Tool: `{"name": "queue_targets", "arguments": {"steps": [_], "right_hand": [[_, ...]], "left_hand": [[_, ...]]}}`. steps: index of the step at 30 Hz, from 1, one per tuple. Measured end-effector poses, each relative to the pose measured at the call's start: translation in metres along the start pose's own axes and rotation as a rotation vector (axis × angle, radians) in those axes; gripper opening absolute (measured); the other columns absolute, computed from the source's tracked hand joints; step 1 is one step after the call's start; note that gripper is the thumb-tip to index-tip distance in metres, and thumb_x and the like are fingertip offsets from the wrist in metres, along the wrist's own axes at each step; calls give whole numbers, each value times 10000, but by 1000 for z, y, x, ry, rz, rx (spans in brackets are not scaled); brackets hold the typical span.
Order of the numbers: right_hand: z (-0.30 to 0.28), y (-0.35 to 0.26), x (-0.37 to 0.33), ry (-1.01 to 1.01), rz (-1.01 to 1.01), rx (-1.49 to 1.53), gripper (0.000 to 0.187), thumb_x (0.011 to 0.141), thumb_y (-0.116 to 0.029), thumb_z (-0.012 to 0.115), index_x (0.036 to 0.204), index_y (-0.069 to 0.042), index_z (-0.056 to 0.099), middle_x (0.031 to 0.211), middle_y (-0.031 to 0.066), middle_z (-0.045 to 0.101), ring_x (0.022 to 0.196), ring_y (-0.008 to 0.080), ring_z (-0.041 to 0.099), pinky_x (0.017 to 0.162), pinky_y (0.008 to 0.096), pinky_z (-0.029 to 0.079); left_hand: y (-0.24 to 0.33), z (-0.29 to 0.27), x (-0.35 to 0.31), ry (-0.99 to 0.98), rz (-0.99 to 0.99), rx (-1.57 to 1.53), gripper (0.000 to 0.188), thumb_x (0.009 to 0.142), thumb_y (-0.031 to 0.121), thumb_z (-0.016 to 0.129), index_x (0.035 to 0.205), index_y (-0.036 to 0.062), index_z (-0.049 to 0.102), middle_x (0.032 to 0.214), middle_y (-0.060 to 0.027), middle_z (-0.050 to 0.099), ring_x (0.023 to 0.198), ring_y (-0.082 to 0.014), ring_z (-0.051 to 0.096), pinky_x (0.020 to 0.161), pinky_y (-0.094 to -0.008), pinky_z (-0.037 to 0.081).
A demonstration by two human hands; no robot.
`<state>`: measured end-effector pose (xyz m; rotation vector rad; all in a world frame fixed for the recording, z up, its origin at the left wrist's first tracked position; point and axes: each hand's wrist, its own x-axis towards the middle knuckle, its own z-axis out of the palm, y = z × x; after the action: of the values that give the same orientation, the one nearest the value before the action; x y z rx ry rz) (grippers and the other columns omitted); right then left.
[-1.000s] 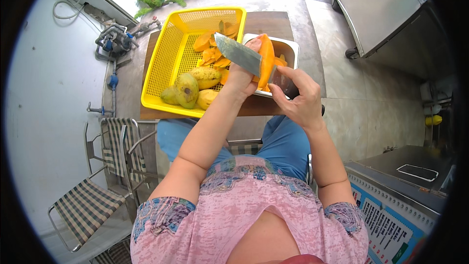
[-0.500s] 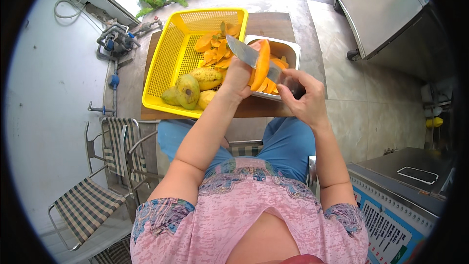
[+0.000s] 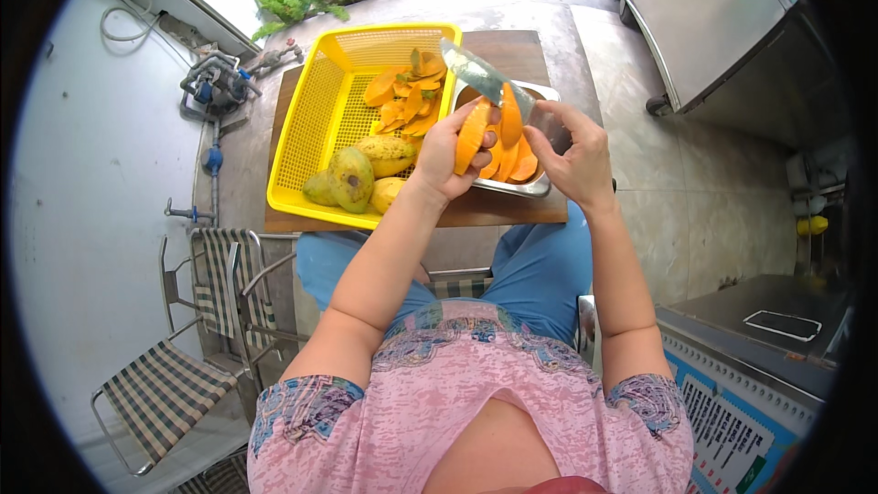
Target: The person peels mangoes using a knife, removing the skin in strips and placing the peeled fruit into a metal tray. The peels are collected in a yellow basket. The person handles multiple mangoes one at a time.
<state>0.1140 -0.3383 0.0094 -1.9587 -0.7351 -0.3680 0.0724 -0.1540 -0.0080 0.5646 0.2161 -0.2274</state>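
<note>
My left hand (image 3: 441,160) is closed around a peeled orange mango (image 3: 471,137) above the near side of a metal pan (image 3: 535,188). In my right hand (image 3: 583,154) is a broad-bladed knife (image 3: 476,71), its tip pointing away to the upper left; my fingers hide its handle. A cut mango slice (image 3: 511,116) is against the blade, just right of the peeled fruit. More orange slices (image 3: 523,165) lie in the pan. Left of it, a yellow plastic basket (image 3: 294,119) holds several unpeeled mangoes (image 3: 350,179) nearest me and a pile of peels (image 3: 393,112) farther back.
Basket and pan stand on a brown wooden table (image 3: 512,209) before my knees. Folding checked chairs (image 3: 165,384) stand at left, near a pump with pipes (image 3: 219,87) by the wall. A wheeled metal cabinet (image 3: 704,27) is at far right, a dark counter (image 3: 777,320) nearer.
The knife has risen and moved away from the peeled mango, with a slice now separate at its blade. My left hand has turned the fruit and brought it slightly nearer.
</note>
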Motion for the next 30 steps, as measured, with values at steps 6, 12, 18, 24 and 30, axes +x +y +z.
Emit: {"name": "queue_targets", "arguments": {"steps": [6,12,18,24,30], "right_hand": [[-4,8,4,138,-30,-154,311,746,-142,723,1018,-48,607,836,85,647,680,229,626,610,319,495],[-2,12,-5,134,105,30,288,766,-131,719,1016,-36,613,792,65,634,655,147,595,592,270,475],[-5,11,-20,128,289,287,257,816,-90,685,1048,-19,602,753,12,596,654,55,530,576,202,438],[-8,14,-38,61,347,320,256,841,-82,668,1070,-4,582,767,3,582,678,54,527,588,192,431],[4,6,-36,-1,339,322,273,841,-93,677,1075,4,574,775,6,583,685,56,525,596,190,430]], "left_hand": [[9,-16,-2,-375,-69,-435,469,961,303,382,1302,-19,360,968,-84,454,762,-131,462,541,-221,396],[10,-1,-9,-237,-36,-443,541,952,422,356,1262,-19,404,1020,-111,498,836,-178,496,633,-272,434],[46,-19,-11,-71,26,-321,444,947,391,397,1179,15,445,1009,-123,516,827,-189,526,629,-280,477],[110,-61,18,561,143,213,245,936,251,468,1096,65,462,1001,-114,526,808,-195,557,599,-276,508],[110,-75,85,641,75,412,276,907,170,517,1141,53,429,1051,-121,526,903,-222,566,763,-361,519]]}}
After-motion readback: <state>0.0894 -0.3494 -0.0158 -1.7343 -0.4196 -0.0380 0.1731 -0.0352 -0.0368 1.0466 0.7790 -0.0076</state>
